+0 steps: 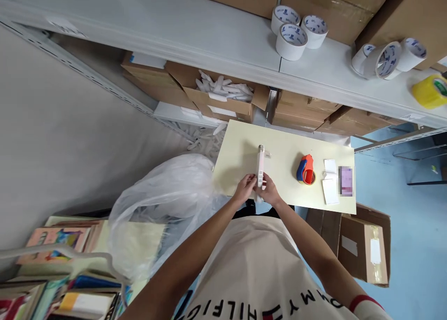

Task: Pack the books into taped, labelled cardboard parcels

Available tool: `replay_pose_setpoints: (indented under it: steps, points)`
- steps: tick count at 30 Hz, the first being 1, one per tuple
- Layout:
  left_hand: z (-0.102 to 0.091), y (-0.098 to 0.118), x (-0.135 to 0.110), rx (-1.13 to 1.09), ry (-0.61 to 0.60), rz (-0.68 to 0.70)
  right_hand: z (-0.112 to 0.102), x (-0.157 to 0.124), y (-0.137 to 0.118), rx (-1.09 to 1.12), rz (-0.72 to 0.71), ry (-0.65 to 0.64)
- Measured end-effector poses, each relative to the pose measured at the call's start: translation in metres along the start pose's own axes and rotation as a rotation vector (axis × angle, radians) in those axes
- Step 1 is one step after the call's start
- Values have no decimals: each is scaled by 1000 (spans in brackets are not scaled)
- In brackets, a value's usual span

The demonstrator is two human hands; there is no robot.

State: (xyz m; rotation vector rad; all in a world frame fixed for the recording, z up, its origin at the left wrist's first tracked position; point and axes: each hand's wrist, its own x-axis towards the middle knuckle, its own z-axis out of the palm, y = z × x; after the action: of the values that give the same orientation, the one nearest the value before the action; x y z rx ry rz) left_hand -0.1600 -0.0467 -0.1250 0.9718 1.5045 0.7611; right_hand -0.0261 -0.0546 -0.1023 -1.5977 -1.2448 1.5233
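With your left hand (pixel 245 188) and right hand (pixel 268 190) you are holding one thin pale object (pixel 260 166) (its narrow edge faces up) over the worktop (pixel 286 145), left of the orange-blue tape dispenser (pixel 307 166).

Head camera: the one view, worn on the person's head, facing forward and steeply down, with a wide field.
Shirt front (pixel 254 259): nearest thing along the bottom middle, looked down on from above.
Table (pixel 286 147): farther off than the shirt front, its top seen from above, with the far left corner and both right corners in frame.
Left hand (pixel 245 188) and right hand (pixel 268 190): seen from above at the table's near edge, left of its middle.
Shelving (pixel 209 26): past the table's far edge, slanting across the upper picture.
Floor (pixel 412 250): looked down on beyond the table's right edge.
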Motion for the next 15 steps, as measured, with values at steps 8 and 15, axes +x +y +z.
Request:
replay_pose_setpoints:
  steps: [8,15]
  points:
    - [-40,-24,19,69,109,-150,-4,-10,45,-299,126,47]
    - [-43,-43,26,263,156,-170,1,-19,70,-370,152,-5]
